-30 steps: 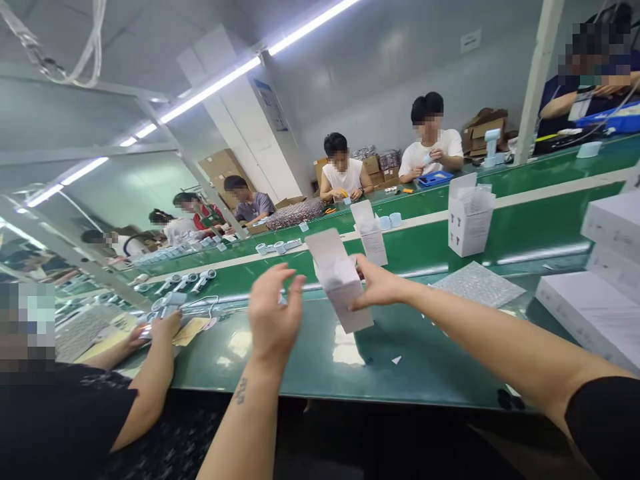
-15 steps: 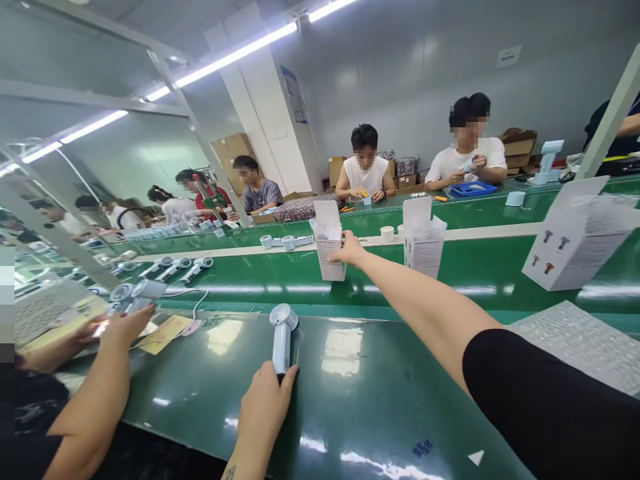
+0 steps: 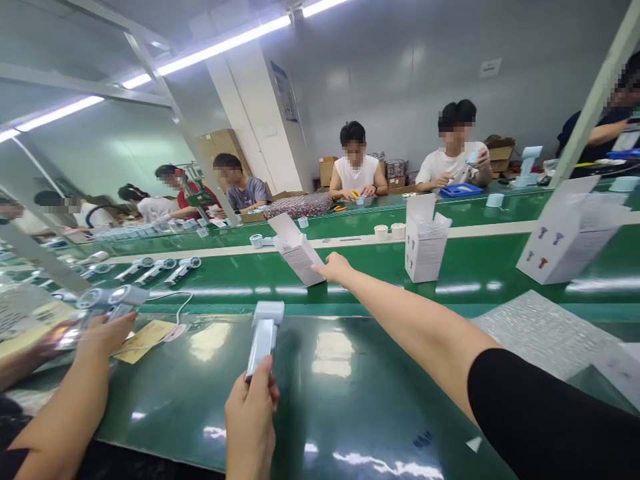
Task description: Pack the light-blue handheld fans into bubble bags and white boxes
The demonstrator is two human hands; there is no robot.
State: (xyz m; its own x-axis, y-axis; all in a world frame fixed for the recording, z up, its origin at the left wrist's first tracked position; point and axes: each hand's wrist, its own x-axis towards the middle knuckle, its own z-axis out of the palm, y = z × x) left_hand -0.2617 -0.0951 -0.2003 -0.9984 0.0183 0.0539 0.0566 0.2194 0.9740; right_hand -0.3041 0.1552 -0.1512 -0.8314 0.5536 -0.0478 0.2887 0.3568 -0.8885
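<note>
My left hand (image 3: 253, 410) is wrapped round the handle of a light blue handheld fan (image 3: 263, 343), which it holds up over the near green table, round head pointing away. My right hand (image 3: 336, 268) reaches across to the belt and grips the lower right side of a white box (image 3: 300, 257). That box leans to the left, its flap standing open. Another open white box (image 3: 429, 250), with clear plastic in its top, stands upright to the right of my right hand.
On the left, a co-worker's hands (image 3: 103, 333) hold similar fans (image 3: 125, 298). Several fans (image 3: 183, 269) lie on the green belt (image 3: 370, 297). At right are a large white box (image 3: 565, 243) and bubble-wrap sheets (image 3: 540, 333). People (image 3: 356, 170) sit along the far side.
My left hand has lifted the fan off the table and turned it. The box at my right hand has gone from upright to tilted left, shifting slightly left. The view has swung a little right.
</note>
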